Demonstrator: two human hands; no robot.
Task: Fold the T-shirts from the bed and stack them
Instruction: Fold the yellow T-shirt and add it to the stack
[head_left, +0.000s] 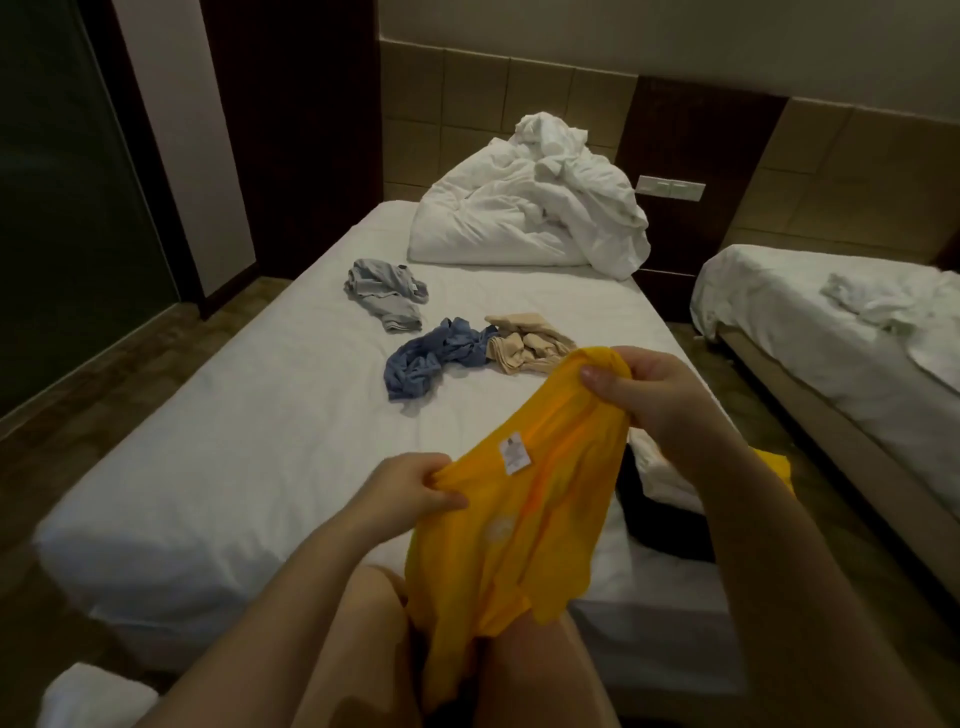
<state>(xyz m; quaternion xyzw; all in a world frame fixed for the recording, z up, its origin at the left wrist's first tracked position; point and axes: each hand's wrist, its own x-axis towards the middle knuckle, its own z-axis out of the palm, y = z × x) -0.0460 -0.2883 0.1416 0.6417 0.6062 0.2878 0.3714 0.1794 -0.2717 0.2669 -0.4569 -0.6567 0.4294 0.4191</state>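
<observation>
Two hands on it, left hand (415, 488) and right hand (639, 395), fingers of both pinching the yellow shirt (519, 493) held up over the near end of the bed (234, 441), so I'd shake it out and lay it flat there before folding.

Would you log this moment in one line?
left grip, right grip: holding yellow shirt | bed: grey shirt, blue shirt, beige shirt crumpled
</observation>
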